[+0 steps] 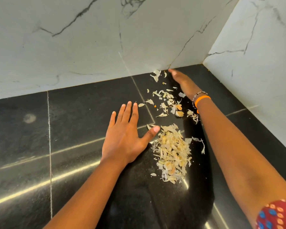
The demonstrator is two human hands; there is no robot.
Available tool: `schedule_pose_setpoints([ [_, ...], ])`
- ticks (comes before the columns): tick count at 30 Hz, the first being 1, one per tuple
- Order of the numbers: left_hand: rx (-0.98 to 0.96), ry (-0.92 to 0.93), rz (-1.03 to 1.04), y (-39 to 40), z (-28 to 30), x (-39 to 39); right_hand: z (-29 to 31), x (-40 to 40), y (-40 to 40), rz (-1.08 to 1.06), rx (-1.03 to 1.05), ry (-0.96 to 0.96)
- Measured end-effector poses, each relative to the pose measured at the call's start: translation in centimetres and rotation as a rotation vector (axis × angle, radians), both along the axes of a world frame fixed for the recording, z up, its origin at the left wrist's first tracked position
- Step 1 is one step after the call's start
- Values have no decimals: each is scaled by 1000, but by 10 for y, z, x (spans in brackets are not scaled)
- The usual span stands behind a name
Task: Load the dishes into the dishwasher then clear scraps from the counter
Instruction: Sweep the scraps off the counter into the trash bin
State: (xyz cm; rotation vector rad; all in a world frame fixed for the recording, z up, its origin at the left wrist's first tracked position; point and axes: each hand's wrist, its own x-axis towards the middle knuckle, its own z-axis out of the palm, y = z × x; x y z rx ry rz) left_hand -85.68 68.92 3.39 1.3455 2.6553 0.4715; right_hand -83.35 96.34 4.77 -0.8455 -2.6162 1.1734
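A heap of pale papery peel scraps (pixel 172 152) lies on the black stone counter (pixel 76 133). Looser scraps (pixel 165 100) trail from the heap back to the wall, with a few bits (pixel 156 75) right at the wall's foot. My left hand (pixel 125 138) lies flat on the counter with straight fingers, its thumb touching the heap's left edge. My right hand (pixel 183 81) reaches to the back wall with straight fingers, edge-on to the counter, just right of the scattered scraps. It wears bead and orange bands at the wrist.
White marble-patterned walls (pixel 89 47) close off the counter at the back and on the right (pixel 254 66), forming a corner. Pale grout lines cross the counter. A faint round smudge (pixel 29 118) marks the left part.
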Motion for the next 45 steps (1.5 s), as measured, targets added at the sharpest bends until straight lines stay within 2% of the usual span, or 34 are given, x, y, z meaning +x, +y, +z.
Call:
schedule_pose_setpoints([
  [2,-1,-3,-1,0,0,-1,-5,-11,-4,131,199,-177],
  [3,-1,-8,1,0,0,-1,-5,-11,-9,176,227,-178],
  [6,10,-13,-1,0,-1,-1,-2,4,-19,217,-63,9],
  [8,14,-16,-6,-1,-1,-1,5,13,-27,143,-266,169],
  [10,21,-17,-8,-1,-1,-1,7,13,-26,72,-331,332],
  [11,24,-18,-5,-1,-1,-1,8,10,-27,55,-326,343],
  [13,27,-17,-5,-1,-2,-1,8,-2,-31,80,-244,255],
  [16,29,-15,-9,-1,-1,0,1,-22,-34,254,-58,46],
  [18,29,-10,-9,0,-1,0,-4,-23,-35,316,20,-29],
  [22,39,-37,-7,-1,1,-1,4,4,-37,393,-184,36],
  [25,44,-70,-17,-3,0,0,13,11,-38,282,-369,156],
  [27,56,-95,-13,-1,1,0,13,2,-40,256,-340,174],
  [30,81,-108,-3,-1,1,1,9,-9,-53,429,-168,-13],
  [32,66,-94,-9,-1,0,0,9,-2,-58,552,-181,-146],
  [33,56,-80,-13,-1,-1,0,11,6,-56,574,-222,-153],
  [34,47,-67,-16,0,-3,0,15,16,-53,568,-286,-106],
  [36,42,-56,-20,0,-4,0,22,37,-42,472,-427,115],
  [38,42,-52,-26,-1,-4,-1,25,51,-28,241,-353,248],
  [40,43,-43,-26,0,-4,-1,18,57,-15,20,-202,149],
  [41,43,-40,-27,-1,-5,-2,12,57,-13,14,-116,63],
  [43,45,-34,-31,-1,-5,-1,4,55,-18,169,137,-130],
  [45,47,-35,-25,-2,-6,-3,-1,50,-31,292,220,-194],
])
